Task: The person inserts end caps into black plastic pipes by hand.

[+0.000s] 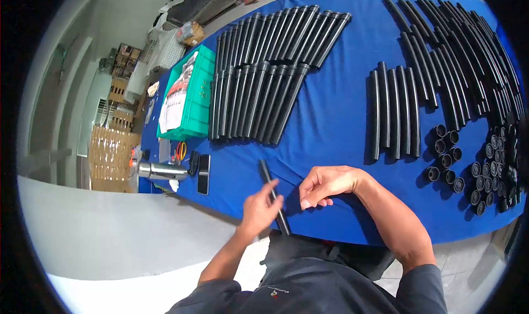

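My left hand [261, 210] is at a black tube [266, 172] near the table's front edge. Its fingers and thumb come around the tube's middle, and the tube slants with its lower end close to my body. To the right, my right hand [329, 186] hovers over the blue cloth, apart from the tube. Its fingers are curled with the thumb pressed against them; whether anything small is between them is hidden.
Capped black tubes [259, 102] lie in two rows beyond my hands. Plain black tubes [394, 113] and round black caps [445, 154] cover the right side. At left are a green crate [198, 93], a steel flask [162, 171], a phone [204, 174] and scissors [181, 150].
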A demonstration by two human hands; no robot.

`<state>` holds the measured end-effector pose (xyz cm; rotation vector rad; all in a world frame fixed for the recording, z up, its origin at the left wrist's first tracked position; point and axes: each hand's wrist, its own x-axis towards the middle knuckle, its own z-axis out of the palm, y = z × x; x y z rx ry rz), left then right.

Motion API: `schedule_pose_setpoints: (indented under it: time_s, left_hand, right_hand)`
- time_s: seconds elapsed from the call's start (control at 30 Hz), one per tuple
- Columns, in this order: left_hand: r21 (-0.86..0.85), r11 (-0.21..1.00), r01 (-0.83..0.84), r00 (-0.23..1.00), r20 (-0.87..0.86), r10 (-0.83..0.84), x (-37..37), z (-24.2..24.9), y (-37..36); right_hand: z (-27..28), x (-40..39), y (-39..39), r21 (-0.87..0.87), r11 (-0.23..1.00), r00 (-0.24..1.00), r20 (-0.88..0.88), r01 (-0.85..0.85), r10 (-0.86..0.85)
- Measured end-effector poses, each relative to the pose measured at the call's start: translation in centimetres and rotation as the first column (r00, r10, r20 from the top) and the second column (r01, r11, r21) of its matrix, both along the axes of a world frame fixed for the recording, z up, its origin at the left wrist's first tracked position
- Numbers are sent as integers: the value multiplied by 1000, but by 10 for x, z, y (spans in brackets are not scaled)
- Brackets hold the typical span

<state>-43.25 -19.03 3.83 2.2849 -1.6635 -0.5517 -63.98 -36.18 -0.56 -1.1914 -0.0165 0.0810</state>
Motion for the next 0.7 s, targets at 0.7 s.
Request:
schedule_pose_setpoints:
  time_s: [0.7]
  left_hand:
    - [-433,811,393,825,-224,-520,-99,59,-162]
  right_hand:
    - [-10,3,7,-3,988,987,47,153,-152]
